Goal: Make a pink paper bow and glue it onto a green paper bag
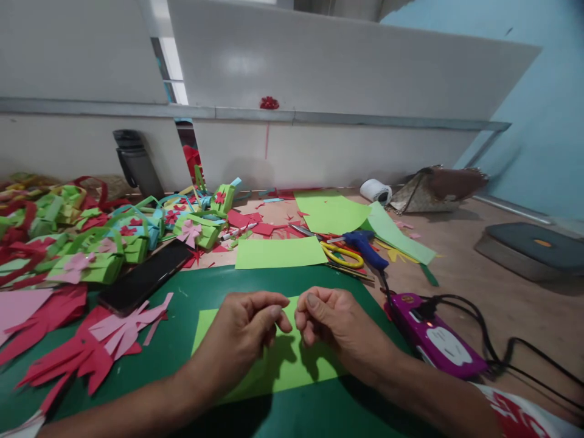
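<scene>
My left hand (249,328) hovers over a light green paper sheet (249,383) on the dark green mat (182,371). Its fingers are loosely curled, with the thumb a little apart from the index finger and nothing visible between them. Facing it across a small gap, my right hand (335,322) has its thumb pressed against the curled fingers. Whatever lies in that pinch, if anything, is hidden. Just beyond the hands lies a light green paper strip (280,252). Yellow-handled scissors (344,255) and a blue glue gun (365,246) rest right of the strip.
A purple power strip (433,334) with black cables lies at right. Several small paper baskets (132,240), a black phone (148,277) and pink and red paper cutouts (91,359) fill the left. A bottle (137,161), handbag (438,188) and dark case (533,246) stand farther back.
</scene>
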A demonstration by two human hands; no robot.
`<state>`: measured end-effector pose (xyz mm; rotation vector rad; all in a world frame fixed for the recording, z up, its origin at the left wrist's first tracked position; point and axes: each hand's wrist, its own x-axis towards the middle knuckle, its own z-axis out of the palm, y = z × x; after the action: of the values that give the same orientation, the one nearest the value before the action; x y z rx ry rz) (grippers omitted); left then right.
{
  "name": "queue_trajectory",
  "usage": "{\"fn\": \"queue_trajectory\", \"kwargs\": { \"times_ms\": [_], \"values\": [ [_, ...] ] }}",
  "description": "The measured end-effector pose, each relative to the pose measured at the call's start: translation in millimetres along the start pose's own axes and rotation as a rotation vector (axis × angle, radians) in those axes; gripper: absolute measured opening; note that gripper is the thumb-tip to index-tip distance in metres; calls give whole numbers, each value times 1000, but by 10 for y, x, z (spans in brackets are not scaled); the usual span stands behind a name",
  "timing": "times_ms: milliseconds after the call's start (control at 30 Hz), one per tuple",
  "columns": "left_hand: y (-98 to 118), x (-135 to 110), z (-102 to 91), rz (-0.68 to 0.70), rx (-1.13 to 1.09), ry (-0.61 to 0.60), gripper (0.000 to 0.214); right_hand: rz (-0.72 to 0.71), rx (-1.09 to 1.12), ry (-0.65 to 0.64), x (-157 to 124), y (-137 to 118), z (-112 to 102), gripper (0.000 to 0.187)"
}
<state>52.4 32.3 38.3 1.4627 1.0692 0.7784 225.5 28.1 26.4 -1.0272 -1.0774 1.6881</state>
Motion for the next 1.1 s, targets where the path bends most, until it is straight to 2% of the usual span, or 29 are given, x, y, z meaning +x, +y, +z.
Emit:
{"fn": "queue_trajectory", "kwargs": {
  "times_ms": [100,200,333,400,533,633,767,900,967,1100],
  "values": [
    [30,6,77,34,-7,-45,22,0,-8,-6,-30,-22,13,35],
    [2,10,71,106,132,35,18,-10,-59,-10,-57,-25,8,33],
    [-89,29,7,440,552,153,25,-13,-101,-52,-86,-3,-4,33],
    [-154,44,-29,578,681,174,28,3,-71,-77,-92,7,-4,35],
    [-244,81,-99,710,786,142,28,62,31,-118,-86,19,-5,39],
    [-235,106,-144,775,825,102,26,95,89,-119,-85,24,-11,39],
    [-195,121,-175,803,839,81,22,90,134,-131,-103,19,-10,37],
    [-147,98,-201,764,807,97,21,83,140,-122,-113,-3,-9,35],
    [-96,75,-210,711,764,123,21,78,122,-115,-109,-13,-15,35],
    [26,27,-169,509,645,150,28,51,39,-100,-99,-22,-23,36]
  ]
}}
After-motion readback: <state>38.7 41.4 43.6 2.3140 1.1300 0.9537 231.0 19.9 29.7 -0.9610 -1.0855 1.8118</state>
